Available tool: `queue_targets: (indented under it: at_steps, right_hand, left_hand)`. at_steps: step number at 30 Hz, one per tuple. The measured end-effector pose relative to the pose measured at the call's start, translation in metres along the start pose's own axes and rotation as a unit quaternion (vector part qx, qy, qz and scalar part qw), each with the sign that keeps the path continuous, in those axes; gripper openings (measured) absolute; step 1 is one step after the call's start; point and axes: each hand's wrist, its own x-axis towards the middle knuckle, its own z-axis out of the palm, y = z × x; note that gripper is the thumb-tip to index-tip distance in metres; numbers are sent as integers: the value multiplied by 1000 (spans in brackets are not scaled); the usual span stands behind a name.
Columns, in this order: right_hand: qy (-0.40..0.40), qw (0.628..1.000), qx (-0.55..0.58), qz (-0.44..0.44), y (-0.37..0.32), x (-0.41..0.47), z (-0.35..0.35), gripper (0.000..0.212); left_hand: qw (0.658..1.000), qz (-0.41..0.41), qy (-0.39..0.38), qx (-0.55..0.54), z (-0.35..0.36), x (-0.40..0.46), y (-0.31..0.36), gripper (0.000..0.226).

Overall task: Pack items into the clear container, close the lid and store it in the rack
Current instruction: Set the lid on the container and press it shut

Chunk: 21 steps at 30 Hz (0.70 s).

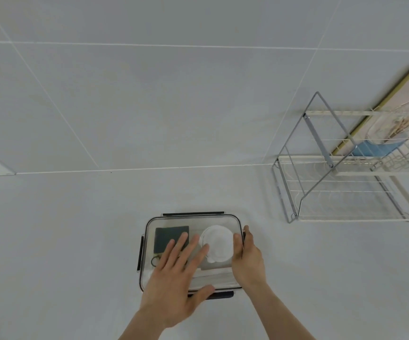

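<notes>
Head view looks down on the clear container (193, 251) sitting on the pale counter (76, 241), its lid (171, 220) already on top. Left hand (176, 283) lies flat on the lid, fingers (188, 246) spread apart and pressing down, gripping nothing. Under those fingertips a dark green square item (166, 235) shows through the plastic; just past them to the right sits a white round item (218, 242). Right hand (247, 261) wraps the container's right edge, fingers closed around the side latch (244, 235). Well beyond both hands to the right stands the wire rack (345, 182), with a board (394, 99) leaning behind it.
</notes>
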Motion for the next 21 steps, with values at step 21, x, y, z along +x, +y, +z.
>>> queue_targets:
  at_steps: [21]
  right_hand:
    - [-1,1000,-27,-4,-1,5,1,63]
  left_hand:
    - [999,0,-30,28,1,5,-3,98]
